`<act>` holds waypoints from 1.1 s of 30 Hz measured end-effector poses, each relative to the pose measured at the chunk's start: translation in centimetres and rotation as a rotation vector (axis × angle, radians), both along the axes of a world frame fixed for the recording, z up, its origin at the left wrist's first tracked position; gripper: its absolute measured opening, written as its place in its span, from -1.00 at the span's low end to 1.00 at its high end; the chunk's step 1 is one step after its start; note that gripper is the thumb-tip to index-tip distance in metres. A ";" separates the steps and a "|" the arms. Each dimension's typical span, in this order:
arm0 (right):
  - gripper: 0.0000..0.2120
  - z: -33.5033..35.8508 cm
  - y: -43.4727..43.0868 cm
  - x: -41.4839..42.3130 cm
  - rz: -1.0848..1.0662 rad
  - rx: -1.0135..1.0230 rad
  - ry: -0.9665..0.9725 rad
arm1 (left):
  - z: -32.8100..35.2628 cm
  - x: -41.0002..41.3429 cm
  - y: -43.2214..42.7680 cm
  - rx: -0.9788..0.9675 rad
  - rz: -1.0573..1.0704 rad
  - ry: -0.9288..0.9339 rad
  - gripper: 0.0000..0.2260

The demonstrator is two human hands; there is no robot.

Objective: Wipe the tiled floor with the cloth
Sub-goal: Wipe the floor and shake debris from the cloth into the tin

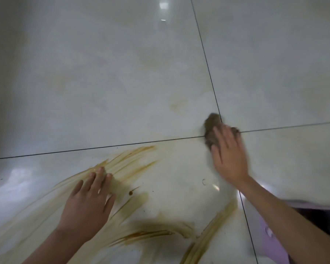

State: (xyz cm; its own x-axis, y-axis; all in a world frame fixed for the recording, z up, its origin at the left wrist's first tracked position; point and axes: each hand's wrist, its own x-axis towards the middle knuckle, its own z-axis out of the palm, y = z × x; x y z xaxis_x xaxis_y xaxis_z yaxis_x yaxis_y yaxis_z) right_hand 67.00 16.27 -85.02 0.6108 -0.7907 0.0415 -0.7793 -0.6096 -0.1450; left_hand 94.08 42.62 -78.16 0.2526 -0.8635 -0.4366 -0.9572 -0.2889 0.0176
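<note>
A glossy pale tiled floor [111, 77] fills the view, crossed by dark grout lines. Brown-yellow smears [126, 161] streak the near tile. A crumpled brown cloth [211, 128] lies at the grout crossing. My right hand [230, 155] presses flat on the cloth with straight fingers, blurred by motion. My left hand [90, 202] rests flat on the near tile, fingertips on the smears.
More brown streaks [151, 235] curve along the near edge of the floor. A purple garment [271, 235] shows at the lower right under my right forearm. Light reflects off the far tile [163, 5].
</note>
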 end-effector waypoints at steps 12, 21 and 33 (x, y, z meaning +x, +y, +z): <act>-0.53 -0.1 6.0 2.7 0.434 -0.005 0.022 | -1.6 0.6 0.0 -0.198 -0.017 -0.044 -0.59; -0.53 -1.5 9.0 5.0 -0.119 -0.054 -0.120 | -1.7 -0.2 -0.4 -0.206 0.061 -0.087 -0.77; -0.55 -1.1 7.9 5.7 -0.207 -0.075 -0.182 | -1.6 -0.7 -0.6 -0.284 0.084 -0.110 -0.76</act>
State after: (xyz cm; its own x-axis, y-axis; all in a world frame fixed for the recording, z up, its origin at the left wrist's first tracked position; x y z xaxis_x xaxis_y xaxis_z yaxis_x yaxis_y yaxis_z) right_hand 72.71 24.20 -86.11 0.4142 -0.8883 0.1984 -0.8534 -0.4548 -0.2546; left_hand 93.39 42.01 -79.74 0.3605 -0.9210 -0.1473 -0.9308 -0.3654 0.0066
